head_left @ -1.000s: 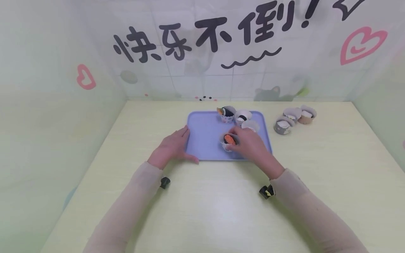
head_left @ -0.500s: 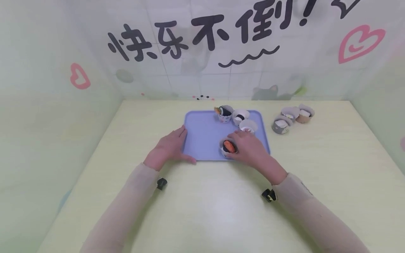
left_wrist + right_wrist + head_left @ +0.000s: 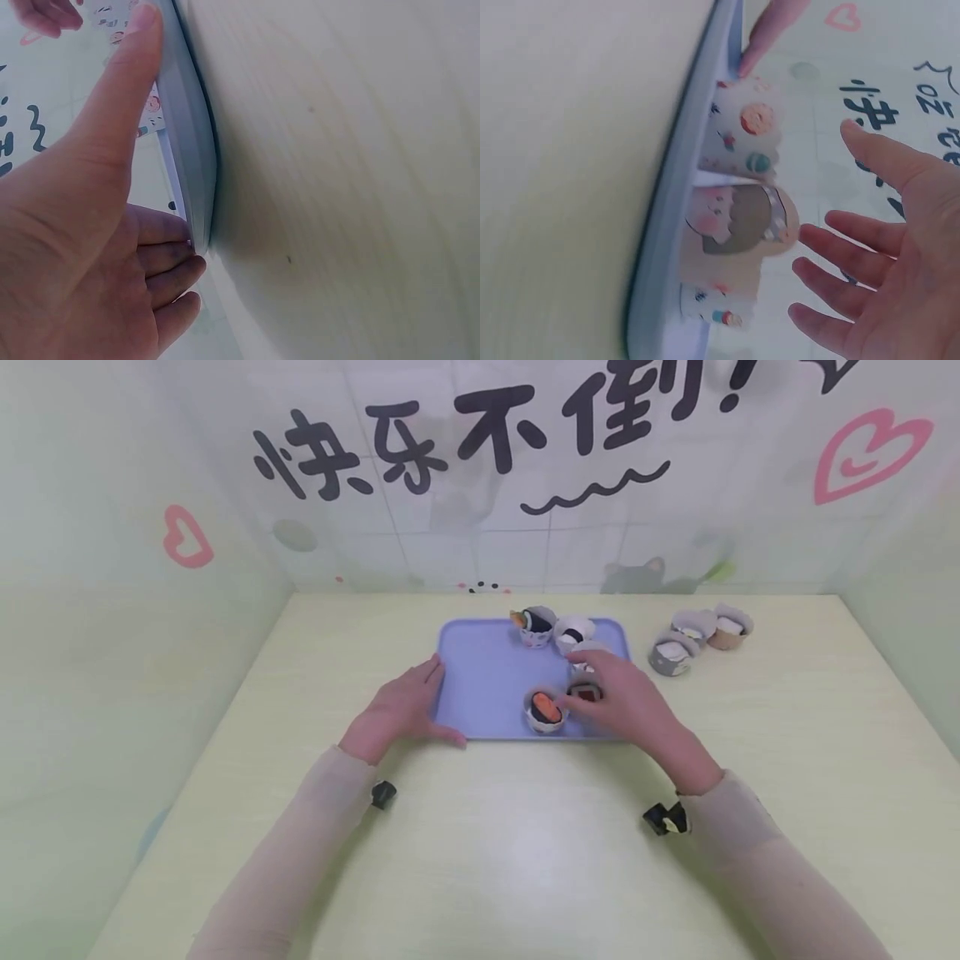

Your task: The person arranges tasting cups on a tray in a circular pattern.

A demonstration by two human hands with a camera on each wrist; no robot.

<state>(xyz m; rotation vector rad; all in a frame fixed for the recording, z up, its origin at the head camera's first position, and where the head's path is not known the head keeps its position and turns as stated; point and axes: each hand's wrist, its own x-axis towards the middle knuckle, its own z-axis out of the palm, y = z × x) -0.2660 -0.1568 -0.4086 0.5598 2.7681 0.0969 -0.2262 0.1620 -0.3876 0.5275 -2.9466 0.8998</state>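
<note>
My left hand [image 3: 397, 710] lies with straight fingers against the left side of the blue tray [image 3: 468, 681], its thumb [image 3: 124, 90] along the front rim. Over the tray's right part my right hand [image 3: 630, 702] is raised with loosely spread fingers, holding nothing. In the right wrist view its fingertips are apart from the printed paper cups [image 3: 739, 232]. Near the front rim, a paper cup with orange-topped sushi [image 3: 546, 708] stands beside one with a dark red-centred piece [image 3: 587, 692], partly hidden by the right hand.
Along the tray's back right stand paper cups holding a dark-wrapped sushi roll [image 3: 535, 625] and a white, black-banded piece [image 3: 573, 636]. Three more filled cups [image 3: 671, 653] cluster on the table right of the tray. Walls [image 3: 480, 560] border the table.
My right hand has let go of the cup with orange-topped sushi and moved right, uncovering the cup with the dark red-centred piece. The left hand has stayed at the tray.
</note>
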